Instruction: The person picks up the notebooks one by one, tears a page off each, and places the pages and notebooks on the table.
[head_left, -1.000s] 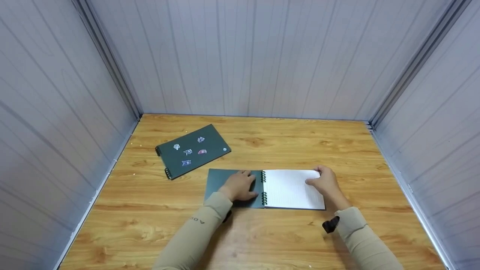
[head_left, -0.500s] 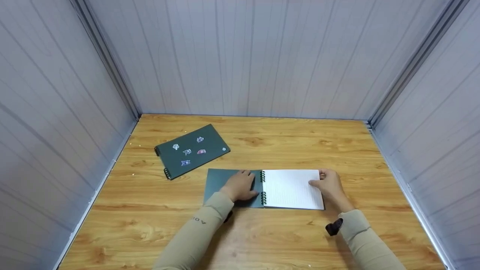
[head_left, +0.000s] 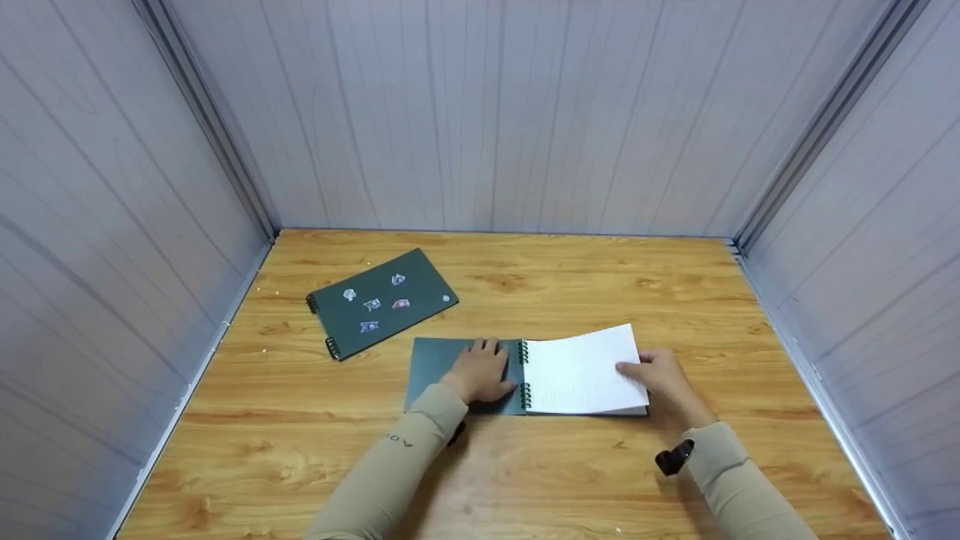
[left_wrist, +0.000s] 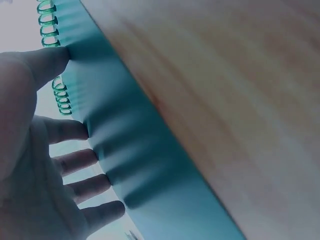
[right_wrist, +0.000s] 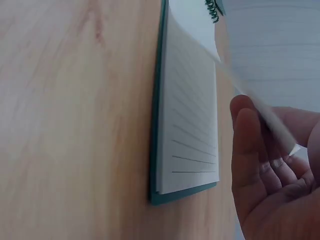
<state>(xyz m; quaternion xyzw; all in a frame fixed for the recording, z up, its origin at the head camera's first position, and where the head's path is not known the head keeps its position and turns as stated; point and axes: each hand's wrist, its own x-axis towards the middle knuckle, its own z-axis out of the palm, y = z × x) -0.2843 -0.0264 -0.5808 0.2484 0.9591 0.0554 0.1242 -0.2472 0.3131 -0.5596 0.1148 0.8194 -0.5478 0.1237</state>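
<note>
Right hand (head_left: pixel 664 382) pinched lifted paper (head_left: pixel 581 371) by its outer edge, judged best hold: light, limp, easily creased; left hand (head_left: pixel 480 373), fingers spread, rested on green cover (head_left: pixel 433 366)

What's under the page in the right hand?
Lined paper shows under the raised page, with the green back cover below. Its part nearest the spiral binding is hidden by the page.

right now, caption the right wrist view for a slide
Fingers of a bare right hand pinch a raised white paper page of an open green-covered spiral notebook.
</note>
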